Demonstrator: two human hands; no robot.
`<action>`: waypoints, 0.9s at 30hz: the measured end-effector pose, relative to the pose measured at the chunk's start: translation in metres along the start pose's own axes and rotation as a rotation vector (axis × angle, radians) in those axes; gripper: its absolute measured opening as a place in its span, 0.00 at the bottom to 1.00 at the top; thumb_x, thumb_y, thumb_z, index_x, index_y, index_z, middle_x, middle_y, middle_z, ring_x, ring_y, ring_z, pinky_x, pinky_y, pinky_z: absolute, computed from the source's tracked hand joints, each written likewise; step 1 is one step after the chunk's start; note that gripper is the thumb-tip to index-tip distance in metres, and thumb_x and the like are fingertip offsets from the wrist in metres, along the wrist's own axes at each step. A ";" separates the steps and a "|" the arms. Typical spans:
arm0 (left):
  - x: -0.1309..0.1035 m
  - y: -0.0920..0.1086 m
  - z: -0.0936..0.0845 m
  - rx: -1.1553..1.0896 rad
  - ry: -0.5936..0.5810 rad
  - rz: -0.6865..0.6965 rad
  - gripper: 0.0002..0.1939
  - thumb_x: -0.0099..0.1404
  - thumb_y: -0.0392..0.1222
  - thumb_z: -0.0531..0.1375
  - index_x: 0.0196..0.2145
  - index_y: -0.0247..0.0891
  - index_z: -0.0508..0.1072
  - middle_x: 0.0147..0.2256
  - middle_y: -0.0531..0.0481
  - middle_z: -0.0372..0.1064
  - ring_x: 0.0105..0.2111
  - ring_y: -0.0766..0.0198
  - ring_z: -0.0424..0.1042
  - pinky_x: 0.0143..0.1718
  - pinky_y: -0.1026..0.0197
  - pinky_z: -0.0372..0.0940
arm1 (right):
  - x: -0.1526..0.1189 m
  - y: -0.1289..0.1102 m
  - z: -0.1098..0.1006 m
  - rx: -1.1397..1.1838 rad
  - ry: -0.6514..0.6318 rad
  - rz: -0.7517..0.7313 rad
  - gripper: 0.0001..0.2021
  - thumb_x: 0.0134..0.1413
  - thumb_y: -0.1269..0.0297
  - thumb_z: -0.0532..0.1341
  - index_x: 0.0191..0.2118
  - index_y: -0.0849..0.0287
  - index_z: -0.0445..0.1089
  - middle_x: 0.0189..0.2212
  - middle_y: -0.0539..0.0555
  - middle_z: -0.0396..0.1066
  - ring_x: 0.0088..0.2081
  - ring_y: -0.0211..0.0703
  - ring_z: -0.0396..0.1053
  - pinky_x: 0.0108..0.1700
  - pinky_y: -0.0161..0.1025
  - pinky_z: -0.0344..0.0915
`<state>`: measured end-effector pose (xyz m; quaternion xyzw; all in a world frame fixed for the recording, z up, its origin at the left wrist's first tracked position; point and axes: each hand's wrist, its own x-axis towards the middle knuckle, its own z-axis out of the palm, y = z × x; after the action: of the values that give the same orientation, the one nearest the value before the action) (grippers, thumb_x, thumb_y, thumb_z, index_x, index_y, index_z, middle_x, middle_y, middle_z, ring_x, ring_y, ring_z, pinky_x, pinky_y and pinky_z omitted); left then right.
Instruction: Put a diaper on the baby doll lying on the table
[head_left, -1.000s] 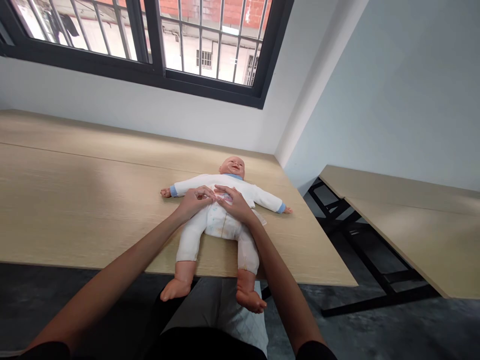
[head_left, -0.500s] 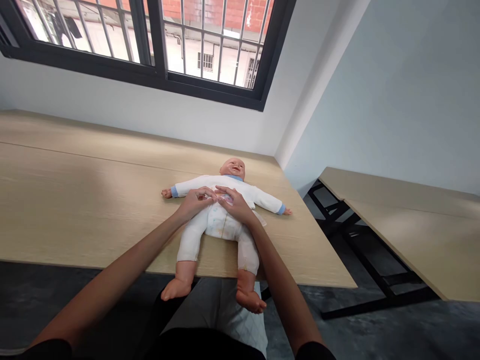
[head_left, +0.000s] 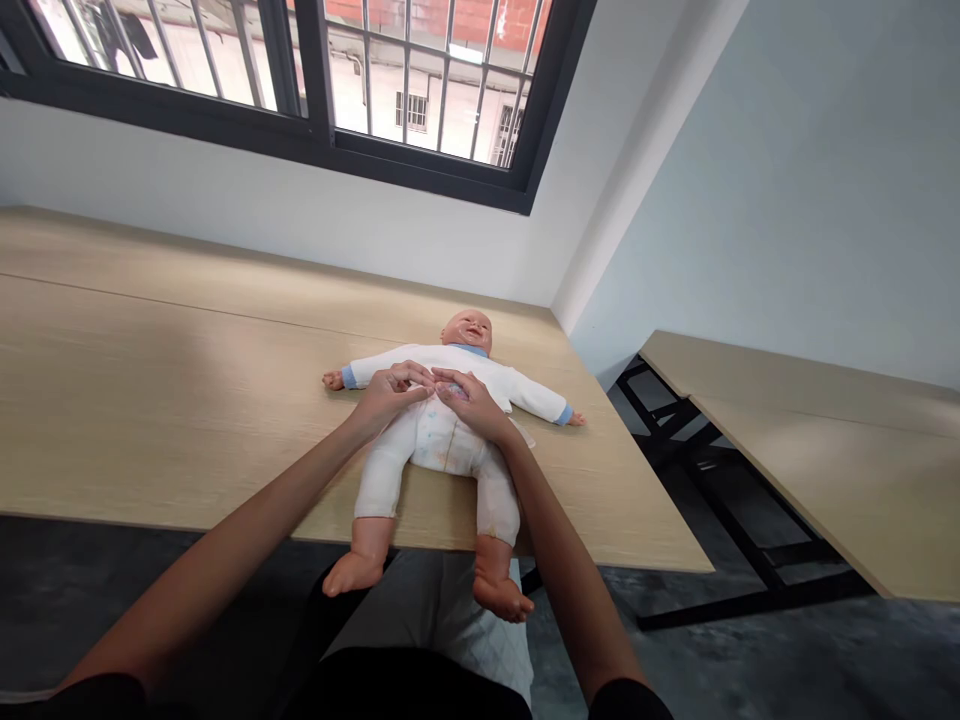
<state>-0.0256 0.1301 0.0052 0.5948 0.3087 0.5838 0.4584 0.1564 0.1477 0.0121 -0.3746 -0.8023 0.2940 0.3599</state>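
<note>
White-clad, blue-cuffed doll [head_left: 446, 445] lies supine; left hand [head_left: 390, 392] and right hand [head_left: 474, 404] half curled, grip unclear.

The pale table [head_left: 187, 400] bears a doll [head_left: 442, 440] (feet overhanging its edge).

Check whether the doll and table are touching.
Touching: the head view shows the doll lying on its back on the table, feet past the near edge.
</note>
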 end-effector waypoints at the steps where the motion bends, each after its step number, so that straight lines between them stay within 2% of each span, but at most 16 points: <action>1: 0.000 0.000 0.000 0.012 0.000 0.006 0.08 0.50 0.45 0.71 0.24 0.39 0.79 0.34 0.47 0.70 0.40 0.57 0.69 0.44 0.56 0.63 | 0.000 0.000 0.000 -0.008 0.000 -0.004 0.19 0.61 0.53 0.56 0.54 0.53 0.69 0.55 0.53 0.69 0.58 0.50 0.63 0.65 0.55 0.50; 6: 0.000 0.002 -0.003 0.168 -0.013 0.074 0.07 0.53 0.46 0.69 0.25 0.40 0.79 0.34 0.47 0.71 0.41 0.55 0.68 0.47 0.53 0.60 | 0.000 0.000 0.002 -0.060 0.004 -0.028 0.18 0.62 0.52 0.56 0.53 0.53 0.69 0.54 0.53 0.70 0.58 0.50 0.64 0.68 0.56 0.41; 12: 0.000 0.002 -0.005 0.468 -0.002 0.134 0.05 0.54 0.44 0.67 0.24 0.42 0.77 0.32 0.49 0.73 0.40 0.54 0.65 0.46 0.54 0.57 | 0.000 0.002 0.004 -0.080 0.025 -0.050 0.16 0.61 0.56 0.58 0.52 0.53 0.69 0.53 0.54 0.71 0.56 0.48 0.66 0.67 0.55 0.43; 19: 0.001 0.002 -0.005 0.496 -0.072 0.154 0.06 0.57 0.45 0.64 0.26 0.41 0.76 0.33 0.49 0.72 0.39 0.55 0.65 0.46 0.54 0.56 | -0.001 0.003 0.004 -0.070 0.020 -0.061 0.16 0.60 0.57 0.58 0.52 0.53 0.69 0.53 0.54 0.71 0.56 0.48 0.67 0.67 0.56 0.43; 22: 0.001 0.000 -0.003 0.397 -0.056 0.089 0.05 0.55 0.44 0.65 0.26 0.41 0.76 0.32 0.49 0.72 0.40 0.55 0.65 0.47 0.55 0.56 | -0.001 0.000 0.005 -0.034 0.030 -0.064 0.17 0.59 0.56 0.59 0.51 0.54 0.69 0.52 0.55 0.72 0.55 0.48 0.67 0.67 0.55 0.45; 24: 0.002 -0.005 -0.003 0.296 -0.005 0.001 0.05 0.54 0.43 0.65 0.26 0.40 0.75 0.31 0.50 0.71 0.38 0.57 0.66 0.44 0.57 0.58 | 0.000 -0.001 0.001 0.033 0.105 -0.069 0.18 0.58 0.54 0.60 0.50 0.56 0.70 0.52 0.56 0.71 0.55 0.48 0.67 0.64 0.51 0.53; 27: 0.003 -0.017 -0.007 0.198 0.103 -0.092 0.07 0.55 0.43 0.63 0.25 0.38 0.71 0.27 0.53 0.68 0.31 0.62 0.65 0.36 0.60 0.59 | 0.002 0.007 -0.015 0.151 0.380 -0.006 0.19 0.57 0.52 0.59 0.47 0.60 0.70 0.50 0.59 0.73 0.53 0.49 0.69 0.57 0.45 0.63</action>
<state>-0.0290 0.1401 -0.0095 0.5917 0.4149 0.5586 0.4070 0.1700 0.1560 0.0159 -0.3929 -0.6967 0.2764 0.5328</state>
